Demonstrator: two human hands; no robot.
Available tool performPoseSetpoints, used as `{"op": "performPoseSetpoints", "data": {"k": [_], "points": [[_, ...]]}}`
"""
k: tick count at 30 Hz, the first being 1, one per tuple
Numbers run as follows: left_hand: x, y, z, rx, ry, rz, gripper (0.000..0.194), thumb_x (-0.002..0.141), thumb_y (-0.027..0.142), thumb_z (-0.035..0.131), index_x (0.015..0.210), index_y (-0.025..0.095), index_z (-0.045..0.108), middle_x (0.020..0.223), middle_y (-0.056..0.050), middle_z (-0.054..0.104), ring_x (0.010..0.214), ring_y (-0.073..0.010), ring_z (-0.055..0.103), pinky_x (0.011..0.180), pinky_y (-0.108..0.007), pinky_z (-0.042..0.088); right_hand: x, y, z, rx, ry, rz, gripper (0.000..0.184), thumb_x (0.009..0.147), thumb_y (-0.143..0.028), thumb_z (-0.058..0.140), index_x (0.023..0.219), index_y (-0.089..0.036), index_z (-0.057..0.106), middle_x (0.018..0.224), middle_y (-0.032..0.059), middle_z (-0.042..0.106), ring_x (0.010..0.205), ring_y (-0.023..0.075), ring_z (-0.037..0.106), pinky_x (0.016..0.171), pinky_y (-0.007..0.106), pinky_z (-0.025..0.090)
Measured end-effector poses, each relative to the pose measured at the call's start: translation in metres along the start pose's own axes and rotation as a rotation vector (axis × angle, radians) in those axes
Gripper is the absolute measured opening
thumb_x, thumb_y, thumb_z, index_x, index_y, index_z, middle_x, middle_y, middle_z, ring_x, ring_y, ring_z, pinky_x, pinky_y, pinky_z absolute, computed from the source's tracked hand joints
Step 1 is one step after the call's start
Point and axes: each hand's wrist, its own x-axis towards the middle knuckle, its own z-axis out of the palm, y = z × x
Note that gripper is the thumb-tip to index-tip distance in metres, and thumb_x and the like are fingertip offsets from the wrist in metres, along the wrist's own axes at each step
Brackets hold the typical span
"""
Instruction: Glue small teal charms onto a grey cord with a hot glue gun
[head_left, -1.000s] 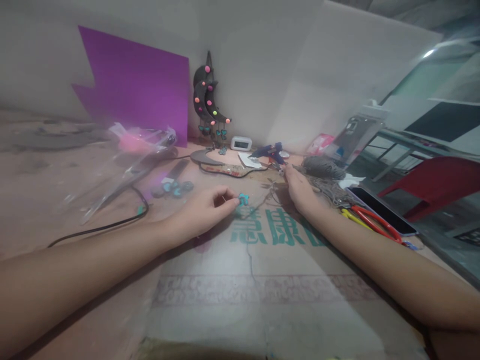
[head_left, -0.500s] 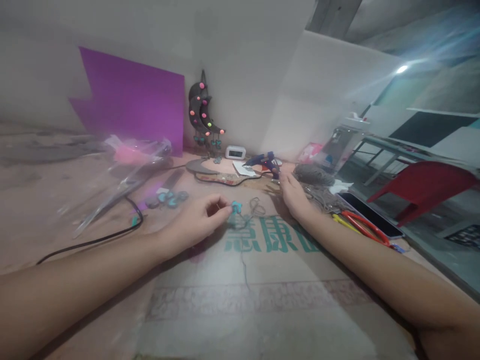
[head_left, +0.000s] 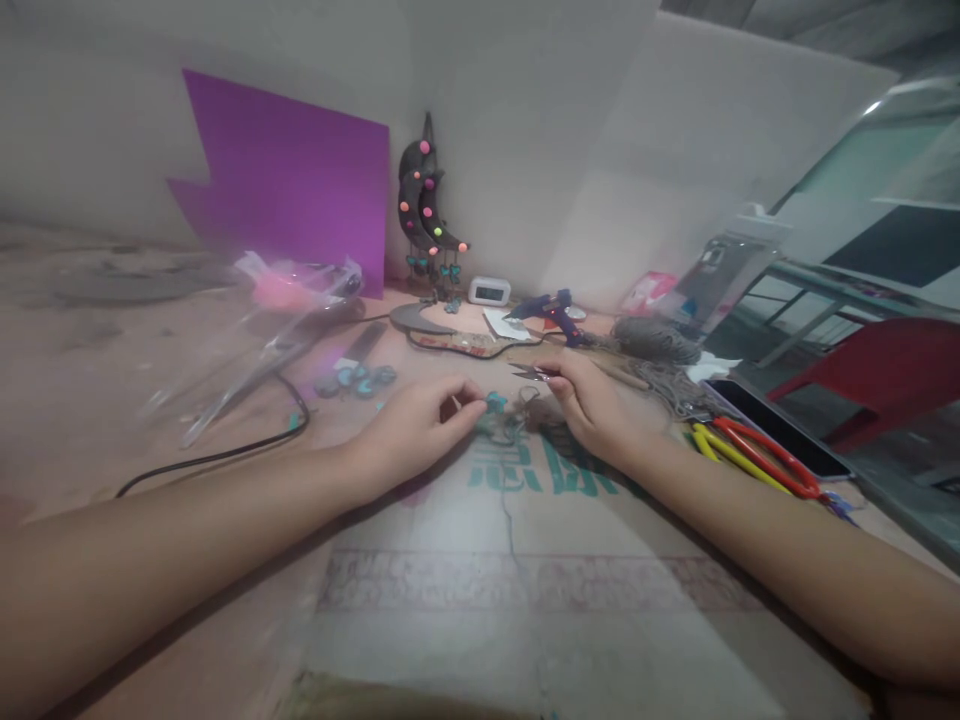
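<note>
My left hand [head_left: 420, 430] is closed in a pinch at the edge of a small teal butterfly-shaped piece [head_left: 496, 402]. Thin grey cord [head_left: 510, 515] trails from that piece down over the printed cardboard. My right hand [head_left: 592, 410] grips a small pair of pointed snips [head_left: 529, 373], whose blades stick out leftward past the fingers; the handles are hidden in the palm. A loop of cord [head_left: 529, 398] lies between the two hands. Several more teal pieces [head_left: 356, 379] rest on the table to the left.
Behind the hands are a blue glue gun [head_left: 551, 308], a white clock [head_left: 489, 291], a grey crescent [head_left: 420, 319] and a hanging moon ornament [head_left: 427, 200]. On the right lie grey yarn [head_left: 652, 340], red-handled scissors [head_left: 765, 455] and a phone [head_left: 780, 425]. Clear plastic wrap [head_left: 262, 330] lies left.
My right hand has come back from beside the glue gun toward the butterfly piece, and the snips now show in it. My left hand keeps its pinch. The view has shifted slightly.
</note>
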Motion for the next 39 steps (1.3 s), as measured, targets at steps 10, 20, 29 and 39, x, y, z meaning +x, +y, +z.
{"op": "performPoseSetpoints", "data": {"k": [10,20,29,39], "points": [[-0.002,-0.002,0.0,0.05,0.039,0.061,0.019,0.093,0.032,0.052,0.09,0.018,0.065,0.081,0.0,0.068,0.07,-0.0144,0.059,0.066,-0.028,0.042,-0.001,-0.002,0.0,0.029,-0.093,-0.048,0.043,0.104,-0.041,0.026,0.102,-0.015,0.061,0.088,0.0102,0.064,0.082,0.0228,0.059,0.074,0.036,0.045],[-0.001,-0.002,0.0,0.029,-0.014,0.048,0.02,0.093,0.033,0.052,0.093,0.019,0.066,0.081,0.001,0.068,0.069,-0.0139,0.058,0.065,-0.027,0.042,-0.001,-0.003,0.003,0.067,-0.139,-0.089,0.043,0.104,-0.043,0.025,0.104,-0.015,0.059,0.085,0.0087,0.061,0.08,0.0216,0.056,0.074,0.035,0.043],[-0.002,-0.001,-0.001,0.042,-0.023,0.07,0.02,0.093,0.032,0.051,0.09,0.019,0.066,0.081,0.0,0.068,0.07,-0.0146,0.059,0.064,-0.026,0.043,0.0,-0.008,0.002,0.083,-0.173,-0.057,0.042,0.104,-0.044,0.026,0.102,-0.018,0.058,0.087,0.0088,0.062,0.08,0.0218,0.056,0.074,0.036,0.044],[-0.001,0.001,-0.002,0.054,-0.032,0.066,0.02,0.093,0.031,0.051,0.089,0.018,0.065,0.079,0.0,0.068,0.069,-0.014,0.058,0.063,-0.026,0.041,0.0,-0.008,0.002,0.093,-0.181,-0.063,0.04,0.104,-0.043,0.028,0.101,-0.017,0.058,0.087,0.0091,0.062,0.079,0.0214,0.055,0.073,0.035,0.043]]}}
